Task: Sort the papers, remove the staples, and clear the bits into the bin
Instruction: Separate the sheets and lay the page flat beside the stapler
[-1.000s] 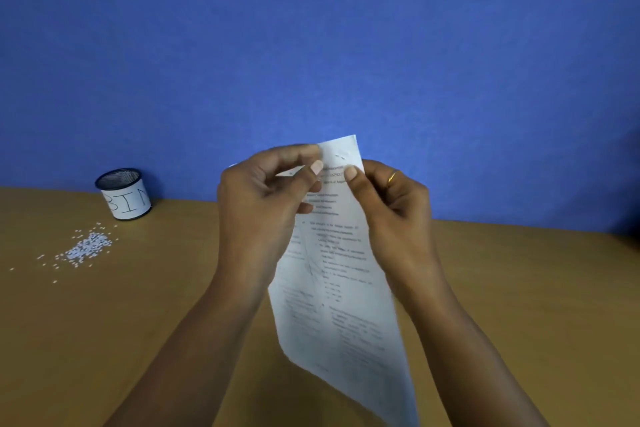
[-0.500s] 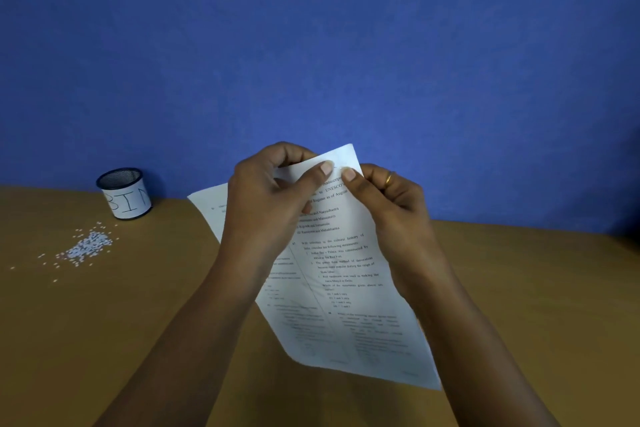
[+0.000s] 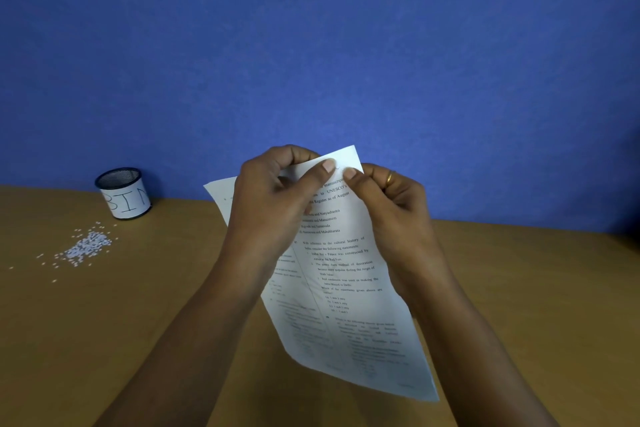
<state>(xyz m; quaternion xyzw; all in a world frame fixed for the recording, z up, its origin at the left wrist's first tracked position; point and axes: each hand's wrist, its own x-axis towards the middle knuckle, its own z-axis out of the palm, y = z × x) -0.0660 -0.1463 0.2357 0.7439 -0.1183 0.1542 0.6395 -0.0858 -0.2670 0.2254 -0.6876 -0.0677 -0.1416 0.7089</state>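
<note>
Both hands hold the printed papers (image 3: 349, 291) up above the desk (image 3: 519, 305), pinching them at the top corner. The left hand (image 3: 277, 204) grips with its thumb pressed on the front of the sheet and its fingers curled behind; the right hand (image 3: 391, 215), wearing a gold ring (image 3: 390, 178), pinches the same corner just beside it, thumb tips nearly touching. The sheets are thin and white, covered in small black type, and hang tilted with the lower corner toward the near right; a second sheet edge shows behind the left hand.

The desk is smooth brown wood, meeting a matte blue wall (image 3: 311, 45) along its far edge. At the far left stands the bin (image 3: 123, 198), a small black mesh cylinder wrapped in a white label lettered "BIN". Just in front of it lies a loose scatter of tiny white paper bits (image 3: 86, 248). The desk to the right of the hands is bare.
</note>
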